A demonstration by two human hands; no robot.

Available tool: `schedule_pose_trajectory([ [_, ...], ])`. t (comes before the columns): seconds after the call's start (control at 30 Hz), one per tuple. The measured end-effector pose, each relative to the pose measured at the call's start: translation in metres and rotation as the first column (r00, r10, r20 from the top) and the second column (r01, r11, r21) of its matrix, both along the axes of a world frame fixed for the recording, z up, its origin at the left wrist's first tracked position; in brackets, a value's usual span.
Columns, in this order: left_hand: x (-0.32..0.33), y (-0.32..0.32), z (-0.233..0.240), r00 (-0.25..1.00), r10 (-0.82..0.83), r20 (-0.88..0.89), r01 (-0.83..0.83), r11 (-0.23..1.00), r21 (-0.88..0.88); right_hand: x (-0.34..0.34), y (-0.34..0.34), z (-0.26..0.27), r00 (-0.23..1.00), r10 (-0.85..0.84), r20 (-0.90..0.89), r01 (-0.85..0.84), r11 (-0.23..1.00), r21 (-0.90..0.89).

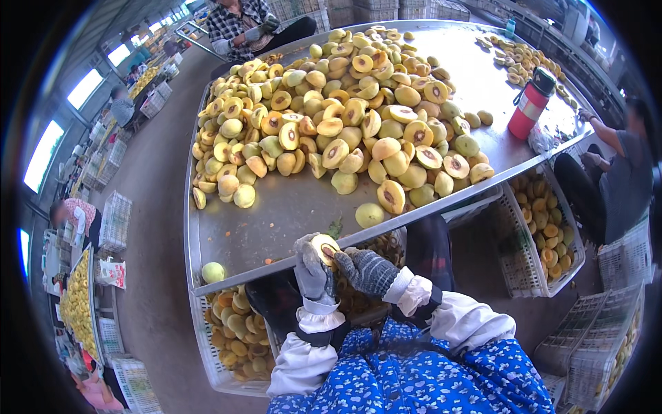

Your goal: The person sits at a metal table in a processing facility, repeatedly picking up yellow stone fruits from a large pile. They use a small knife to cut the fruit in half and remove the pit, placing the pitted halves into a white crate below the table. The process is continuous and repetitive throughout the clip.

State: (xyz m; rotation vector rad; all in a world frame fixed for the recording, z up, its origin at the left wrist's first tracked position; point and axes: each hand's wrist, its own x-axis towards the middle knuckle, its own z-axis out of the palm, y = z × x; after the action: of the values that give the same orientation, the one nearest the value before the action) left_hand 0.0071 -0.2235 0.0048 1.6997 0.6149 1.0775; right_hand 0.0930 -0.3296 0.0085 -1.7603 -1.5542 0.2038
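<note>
My left hand (314, 277), in a grey glove, holds a halved yellow peach (326, 246) just off the table's front edge. The cut face is turned up and shows a brown pit area. My right hand (370, 271), in a dark grey knitted glove, is curled with its fingertips at the right side of this half. Whether it grips a small tool is hidden. Beyond my hands, a large heap of halved peaches (331, 124) covers much of the metal table (295, 217). A single peach piece (369, 215) lies near the front edge.
White plastic crates of peach halves stand below left (238, 380) and right (522, 264). A red bottle (531, 103) stands on the table's right side. One co-worker (243, 31) sits across the table, another (620, 171) at the right. A pale peach piece (213, 272) lies at the left corner.
</note>
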Motion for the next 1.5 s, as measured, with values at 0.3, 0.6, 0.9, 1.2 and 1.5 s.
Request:
schedule_pose_trajectory([
  [0.3,-0.008,0.0,-0.007,0.978,-0.129,-0.164,0.117,0.99,-0.08,0.0,-0.013,0.014,0.985,-0.06,-0.162,0.022,0.974,-0.226],
  [0.6,-0.011,0.006,-0.026,0.983,-0.177,-0.046,0.158,0.949,-0.273,-0.004,-0.015,0.014,0.957,-0.21,-0.198,0.149,0.947,-0.285],
  [0.9,-0.01,-0.004,-0.019,0.99,-0.135,-0.026,0.125,0.963,-0.24,-0.01,-0.016,0.013,0.935,-0.253,-0.249,0.174,0.938,-0.299],
  [1.2,-0.007,-0.001,-0.028,0.989,-0.125,0.077,0.145,0.906,-0.397,-0.004,-0.009,-0.003,0.92,-0.226,-0.319,0.144,0.955,-0.259],
  [1.5,-0.011,0.007,-0.024,0.947,-0.269,0.173,0.32,0.788,-0.526,-0.001,-0.013,0.002,0.878,-0.137,-0.458,0.049,0.979,-0.198],
])
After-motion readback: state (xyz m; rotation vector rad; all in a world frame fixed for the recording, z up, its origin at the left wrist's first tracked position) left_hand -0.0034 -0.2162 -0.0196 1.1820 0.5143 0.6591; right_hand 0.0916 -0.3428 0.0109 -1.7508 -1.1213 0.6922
